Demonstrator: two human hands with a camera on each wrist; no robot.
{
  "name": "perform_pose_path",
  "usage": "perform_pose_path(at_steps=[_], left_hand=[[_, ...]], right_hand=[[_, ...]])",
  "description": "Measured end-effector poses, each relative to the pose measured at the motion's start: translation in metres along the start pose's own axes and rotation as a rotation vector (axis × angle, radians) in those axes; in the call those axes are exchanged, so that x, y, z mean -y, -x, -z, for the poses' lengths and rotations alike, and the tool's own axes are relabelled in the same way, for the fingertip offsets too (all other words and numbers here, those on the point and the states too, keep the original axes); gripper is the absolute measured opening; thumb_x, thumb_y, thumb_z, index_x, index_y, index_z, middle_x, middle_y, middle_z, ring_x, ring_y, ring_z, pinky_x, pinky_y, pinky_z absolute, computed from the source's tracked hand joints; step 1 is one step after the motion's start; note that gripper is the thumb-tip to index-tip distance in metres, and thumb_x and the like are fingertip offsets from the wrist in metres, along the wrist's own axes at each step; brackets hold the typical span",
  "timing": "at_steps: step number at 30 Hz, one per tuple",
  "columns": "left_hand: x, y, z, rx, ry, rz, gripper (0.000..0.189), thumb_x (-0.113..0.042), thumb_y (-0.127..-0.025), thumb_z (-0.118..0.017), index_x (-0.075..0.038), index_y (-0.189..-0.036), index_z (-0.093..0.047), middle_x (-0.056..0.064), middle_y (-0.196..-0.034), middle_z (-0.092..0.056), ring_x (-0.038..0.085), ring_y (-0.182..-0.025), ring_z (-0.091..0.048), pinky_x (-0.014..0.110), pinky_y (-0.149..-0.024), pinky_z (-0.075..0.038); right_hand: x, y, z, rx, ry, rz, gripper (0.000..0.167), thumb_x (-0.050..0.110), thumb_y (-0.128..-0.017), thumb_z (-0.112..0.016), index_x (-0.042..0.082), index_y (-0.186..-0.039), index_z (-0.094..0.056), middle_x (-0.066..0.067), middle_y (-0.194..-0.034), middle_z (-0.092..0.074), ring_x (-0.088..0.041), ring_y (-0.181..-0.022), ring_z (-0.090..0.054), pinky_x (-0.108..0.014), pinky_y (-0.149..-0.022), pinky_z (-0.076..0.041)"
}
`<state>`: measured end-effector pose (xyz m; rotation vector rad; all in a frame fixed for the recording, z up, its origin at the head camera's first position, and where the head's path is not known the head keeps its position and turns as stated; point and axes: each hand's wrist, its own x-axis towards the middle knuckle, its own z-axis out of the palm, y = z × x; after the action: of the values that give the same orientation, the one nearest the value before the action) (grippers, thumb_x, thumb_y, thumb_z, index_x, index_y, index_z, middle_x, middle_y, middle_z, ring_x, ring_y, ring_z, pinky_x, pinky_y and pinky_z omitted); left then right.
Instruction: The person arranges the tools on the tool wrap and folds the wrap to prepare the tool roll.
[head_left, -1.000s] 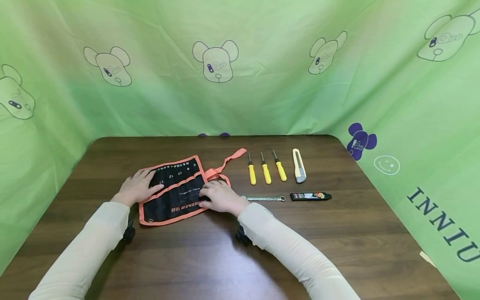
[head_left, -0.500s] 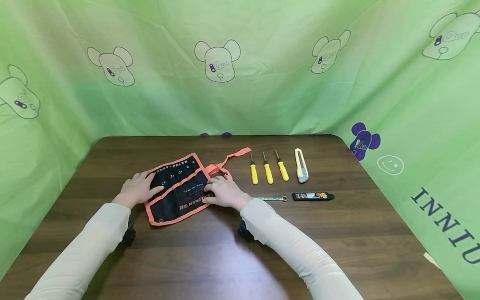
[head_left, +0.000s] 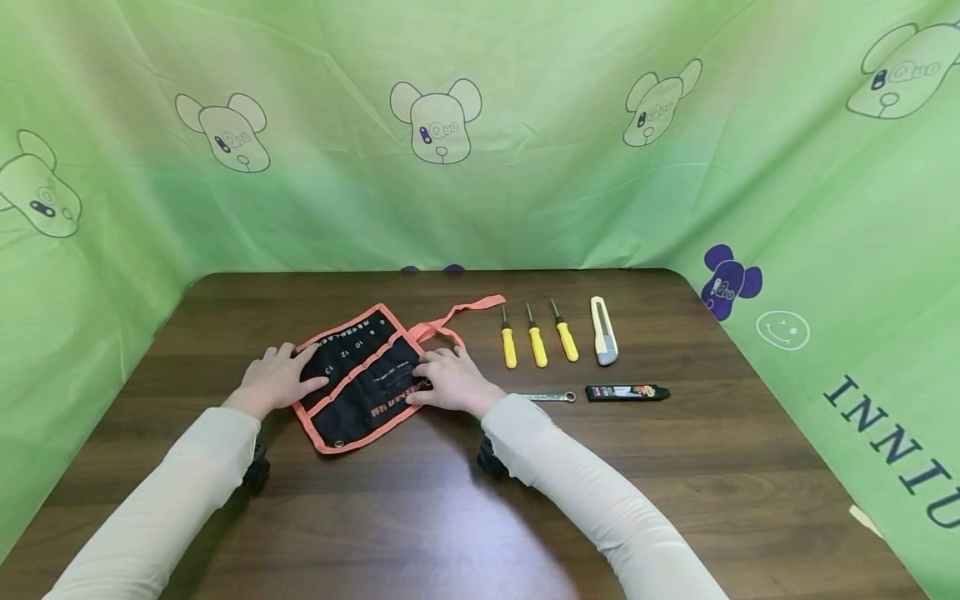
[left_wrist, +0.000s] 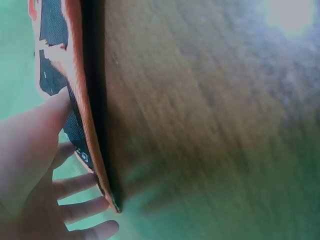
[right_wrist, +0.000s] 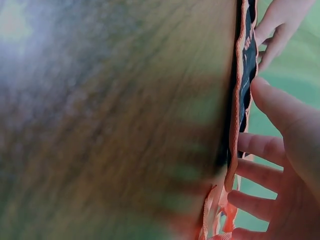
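A black tool pouch with orange edging and numbered pockets lies flat and askew on the table. My left hand rests on its left side, thumb and fingers spread over the black cloth. In the left wrist view the thumb presses on the pouch and the fingers reach along its edge. At the pouch's right edge lies my right hand, its thumb on the printed cloth. Its fingers are extended along the orange border in the right wrist view. An orange strap trails off the far right side.
Right of the pouch are three yellow-handled screwdrivers in a row and a utility knife. Nearer lie a wrench, partly hidden by the right hand, and a small black case. Green printed cloth surrounds the brown table.
The pouch has turned counterclockwise, its near left corner swinging to the right. Both hands have stayed on it; the right hand has shifted slightly right. The loose tools lie as before.
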<state>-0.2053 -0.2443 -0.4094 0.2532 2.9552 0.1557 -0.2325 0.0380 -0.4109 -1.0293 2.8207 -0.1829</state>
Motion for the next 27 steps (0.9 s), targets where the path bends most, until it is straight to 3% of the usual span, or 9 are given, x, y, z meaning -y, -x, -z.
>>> perform_pose_path(at_steps=[10,22,27], left_hand=[[-0.003,0.002,0.003,0.027,-0.017,-0.007,0.072,-0.050,-0.089,-0.052,-0.004,-0.142,-0.033,0.034,-0.122,-0.037,0.051,-0.106,-0.040,0.058,-0.077,-0.042],[-0.010,0.002,0.006,0.118,0.000,0.017,0.078,-0.056,-0.088,-0.049,-0.008,-0.145,-0.025,0.038,-0.126,-0.037,0.051,-0.106,-0.047,0.055,-0.076,-0.045],[-0.013,0.004,0.005,0.134,-0.007,0.009,0.080,-0.057,-0.087,-0.048,-0.007,-0.145,-0.026,0.035,-0.122,-0.045,0.047,-0.104,-0.051,0.052,-0.074,-0.046]], right_hand=[[-0.004,0.000,-0.002,-0.020,0.025,-0.024,0.051,0.052,-0.086,-0.057,0.016,-0.123,-0.062,-0.003,-0.131,-0.050,-0.025,-0.122,-0.040,-0.050,-0.100,-0.025],[-0.001,-0.001,0.000,0.059,0.004,-0.113,0.081,0.072,-0.074,-0.053,0.014,-0.131,-0.053,-0.004,-0.140,-0.040,-0.026,-0.126,-0.032,-0.054,-0.104,-0.013],[0.000,-0.002,0.001,0.095,0.030,-0.125,0.086,0.072,-0.071,-0.057,0.013,-0.133,-0.050,-0.005,-0.140,-0.039,-0.026,-0.124,-0.032,-0.050,-0.100,-0.021]])
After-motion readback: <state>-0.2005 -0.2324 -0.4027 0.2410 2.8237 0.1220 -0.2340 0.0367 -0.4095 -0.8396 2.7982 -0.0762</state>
